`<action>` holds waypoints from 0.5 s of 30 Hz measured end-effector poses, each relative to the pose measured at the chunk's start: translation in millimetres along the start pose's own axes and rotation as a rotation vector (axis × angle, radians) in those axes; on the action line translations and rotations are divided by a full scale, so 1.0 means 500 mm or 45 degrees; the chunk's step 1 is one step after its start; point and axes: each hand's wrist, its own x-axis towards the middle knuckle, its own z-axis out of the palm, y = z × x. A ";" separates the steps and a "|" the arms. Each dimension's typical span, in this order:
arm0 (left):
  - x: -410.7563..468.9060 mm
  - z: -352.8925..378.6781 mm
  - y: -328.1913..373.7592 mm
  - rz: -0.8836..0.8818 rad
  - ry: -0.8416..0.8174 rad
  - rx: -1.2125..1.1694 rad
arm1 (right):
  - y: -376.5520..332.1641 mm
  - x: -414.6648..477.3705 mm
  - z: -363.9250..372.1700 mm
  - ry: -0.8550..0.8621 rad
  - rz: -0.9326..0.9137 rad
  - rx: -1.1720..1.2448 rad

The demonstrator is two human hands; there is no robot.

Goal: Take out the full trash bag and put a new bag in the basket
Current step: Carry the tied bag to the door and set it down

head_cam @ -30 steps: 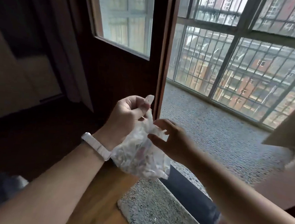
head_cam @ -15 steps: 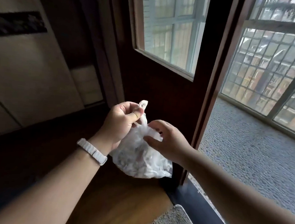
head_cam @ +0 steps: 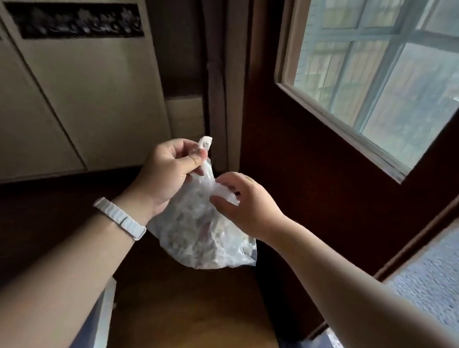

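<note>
A person holds a full trash bag [head_cam: 204,235] in mid-air above a wooden floor [head_cam: 183,321], in front of a dark wooden door [head_cam: 317,194] with a glass pane. The left hand [head_cam: 165,174] is clamped on one twisted tail of the bag's neck, thumb pressed against the fingers, with the tip of the plastic standing up above the fist. The right hand [head_cam: 245,202], just beside it, pinches a second tail of the thin plastic between thumb and fingertips. The translucent white bag hangs below and between both hands, bulging with crumpled waste; it touches nothing but the hands. A pale band [head_cam: 120,221] circles the left wrist. Cream cabinet panels [head_cam: 72,93] stand at the far left, and a strip of pebbled flooring [head_cam: 439,286] shows past the door's right edge
</note>
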 end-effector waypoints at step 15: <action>0.439 -0.410 -0.159 -0.061 0.065 -0.171 | 0.026 0.537 0.325 -0.155 -0.037 -0.028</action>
